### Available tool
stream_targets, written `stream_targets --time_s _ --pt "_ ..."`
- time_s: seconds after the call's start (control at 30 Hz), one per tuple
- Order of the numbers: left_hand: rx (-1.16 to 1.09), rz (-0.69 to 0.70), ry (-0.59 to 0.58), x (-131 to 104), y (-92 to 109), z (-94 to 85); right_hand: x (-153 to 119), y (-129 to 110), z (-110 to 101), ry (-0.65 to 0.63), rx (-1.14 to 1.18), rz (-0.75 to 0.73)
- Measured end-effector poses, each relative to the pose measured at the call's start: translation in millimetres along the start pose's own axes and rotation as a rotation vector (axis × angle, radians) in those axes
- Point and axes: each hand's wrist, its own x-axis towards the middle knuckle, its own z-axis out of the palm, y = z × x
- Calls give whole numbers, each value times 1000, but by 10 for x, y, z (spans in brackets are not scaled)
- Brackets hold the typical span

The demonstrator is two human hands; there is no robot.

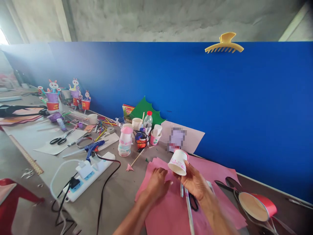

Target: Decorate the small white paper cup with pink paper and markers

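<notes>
Now, the right hand point(194, 184) grasps a tilted white paper cup point(177, 160) above pink paper sheets point(166, 218), the left hand point(157, 181) loosely open; likely light and crushable, it suits gentle fingertips around its sides.

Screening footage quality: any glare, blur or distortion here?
Head view: glare at far left washes out the blue partition there; lettering on the held paper cup is too soft to read; a pixelated patch hides part of the pale sheet behind it; the red cup, lower right, looks stretched, probably by the wide lens.
</notes>
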Motion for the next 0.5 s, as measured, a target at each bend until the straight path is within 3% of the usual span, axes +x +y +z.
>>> stream_targets --time_s 0.23,0.33,0.5 --pt "64 35 -69 -54 72 -26 134 -56 221 -76 -229 -121" --pt "71 45 -54 -62 48 13 284 -132 539 -104 -342 -226" --pt "85 41 -70 -27 -45 114 623 -169 1288 -101 -718 -579"
